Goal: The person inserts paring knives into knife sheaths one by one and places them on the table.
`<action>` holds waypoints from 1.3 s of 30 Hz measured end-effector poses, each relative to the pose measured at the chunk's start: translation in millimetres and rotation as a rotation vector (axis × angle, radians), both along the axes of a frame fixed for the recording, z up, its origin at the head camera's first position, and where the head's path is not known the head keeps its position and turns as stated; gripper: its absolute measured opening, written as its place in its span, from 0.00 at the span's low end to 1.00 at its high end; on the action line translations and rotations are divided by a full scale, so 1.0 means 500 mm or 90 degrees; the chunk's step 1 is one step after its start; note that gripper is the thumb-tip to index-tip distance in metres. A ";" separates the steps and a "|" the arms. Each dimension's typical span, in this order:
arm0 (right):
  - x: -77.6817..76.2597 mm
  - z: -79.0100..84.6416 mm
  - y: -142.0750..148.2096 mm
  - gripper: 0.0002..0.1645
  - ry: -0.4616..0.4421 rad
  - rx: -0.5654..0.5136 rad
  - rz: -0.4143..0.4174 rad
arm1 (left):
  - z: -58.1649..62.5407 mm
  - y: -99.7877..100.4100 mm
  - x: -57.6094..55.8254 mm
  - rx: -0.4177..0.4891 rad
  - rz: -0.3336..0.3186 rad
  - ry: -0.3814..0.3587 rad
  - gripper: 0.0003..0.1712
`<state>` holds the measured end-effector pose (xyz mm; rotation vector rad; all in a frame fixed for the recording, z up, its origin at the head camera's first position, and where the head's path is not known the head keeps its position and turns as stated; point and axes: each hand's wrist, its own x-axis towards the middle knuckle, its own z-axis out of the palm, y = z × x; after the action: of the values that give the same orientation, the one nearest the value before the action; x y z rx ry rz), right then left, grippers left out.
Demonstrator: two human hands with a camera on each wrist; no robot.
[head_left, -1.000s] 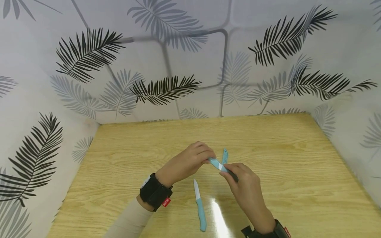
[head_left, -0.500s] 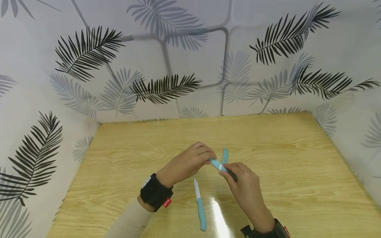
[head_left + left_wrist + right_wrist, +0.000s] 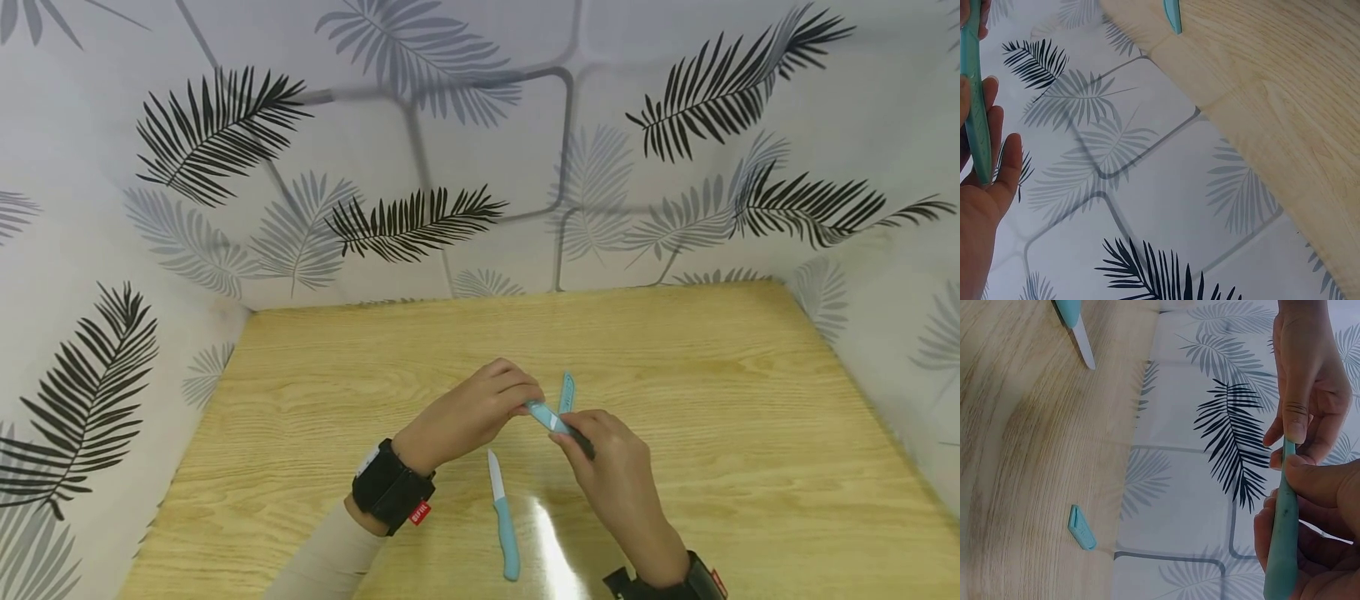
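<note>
Both hands hold one light-blue knife with a matching sheath over its blade. My left hand (image 3: pixel 480 412) pinches the sheath (image 3: pixel 538 409) near its tip, which its fingers partly cover. My right hand (image 3: pixel 615 458) grips the knife handle (image 3: pixel 1285 537), thumb laid along it near the sheath's mouth. A white patch shows midway along; I cannot tell if it is glare or bare blade. In the head view a second knife (image 3: pixel 506 533) lies below the hands, white blade bare and pointing away. Just beyond the hands lies another light-blue sheath (image 3: pixel 567 392).
The wood-grain table (image 3: pixel 337 358) spreads around the hands, with a bright glare streak near its front. A pale cloth backdrop (image 3: pixel 480 150) with leaf prints rises behind it and along both sides.
</note>
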<state>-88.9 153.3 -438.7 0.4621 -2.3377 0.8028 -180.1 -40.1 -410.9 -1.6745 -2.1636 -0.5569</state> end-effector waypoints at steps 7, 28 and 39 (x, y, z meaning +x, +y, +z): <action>0.000 0.000 0.002 0.13 0.001 0.010 0.002 | -0.004 0.001 0.002 -0.003 0.007 0.013 0.10; -0.009 0.011 0.033 0.12 -0.040 0.012 -0.089 | -0.008 -0.020 -0.013 0.077 0.099 0.015 0.21; -0.023 -0.030 0.108 0.13 -0.191 0.002 -0.195 | -0.012 -0.049 -0.008 0.099 0.167 -0.016 0.18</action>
<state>-100.5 207.2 -453.6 -0.0241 -2.5975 0.7614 -184.3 -64.5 -417.0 -1.2853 -2.2464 -0.6528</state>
